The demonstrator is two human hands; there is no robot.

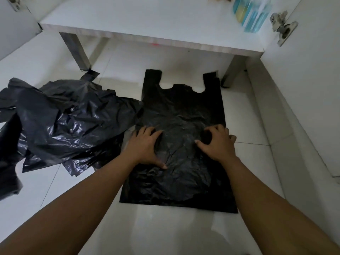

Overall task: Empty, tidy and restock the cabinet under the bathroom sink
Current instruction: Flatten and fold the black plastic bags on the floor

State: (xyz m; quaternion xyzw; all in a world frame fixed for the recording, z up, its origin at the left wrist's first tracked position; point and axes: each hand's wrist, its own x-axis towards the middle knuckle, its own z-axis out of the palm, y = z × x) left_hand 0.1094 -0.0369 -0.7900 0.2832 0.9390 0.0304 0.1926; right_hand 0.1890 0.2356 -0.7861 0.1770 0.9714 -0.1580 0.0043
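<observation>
1. Two grips bear on one bag. The left grip (145,146) lies flat, fingers spread and pressed onto the plastic. The right grip (217,142) has its fingers bent, tips dug into the film — whether it pinches a fold or merely presses, I cannot tell.
2. Under them the black bag (181,111) lies spread on the tiled floor (165,227), handles pointing toward the cabinet, wrinkled through the middle.
3. To the left, touching the bag's edge, sits a crumpled heap of bags (64,118), unsorted.
4. Beyond, the cabinet shelf (147,23) stands on its legs with the doors open. Blurred blue bottles (253,13) stand at its right end, beside a door hinge (283,27).
5. The step in hand looks like tidying — smoothing one bag before folding it.
6. The next move probably calls for sweeping both palms outward to drive out creases and trapped air, then folding the bag lengthwise. Thin film slips and springs back, so one palm should pin it while the other folds.
</observation>
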